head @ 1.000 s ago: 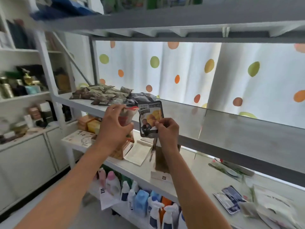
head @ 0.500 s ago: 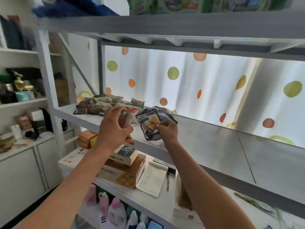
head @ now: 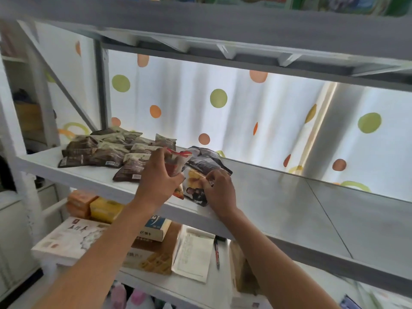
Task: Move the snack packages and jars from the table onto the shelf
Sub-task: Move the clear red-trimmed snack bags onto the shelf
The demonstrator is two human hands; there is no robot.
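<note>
My left hand [head: 159, 178] grips a red and white snack package [head: 178, 161] upright just above the shelf [head: 278, 197]. My right hand [head: 219, 189] pinches a dark snack package with a yellow picture [head: 195, 182], which lies flat on the shelf near its front edge. Another dark pouch [head: 206, 160] lies right behind it. A heap of several brown snack packages [head: 107, 150] covers the shelf's left end.
The shelf's right half is bare grey board. An upper shelf [head: 223, 30] hangs close overhead. Below, a lower shelf [head: 156, 284] holds boxes [head: 104, 208], a flat white box [head: 69, 237], a paper pad [head: 194, 255] and a pen [head: 216, 253]. Bottles [head: 131, 297] stand further down.
Both hands have risen and reached forward to the shelf. The dark package went from upright in the air to lying on the shelf. The view has drawn closer.
</note>
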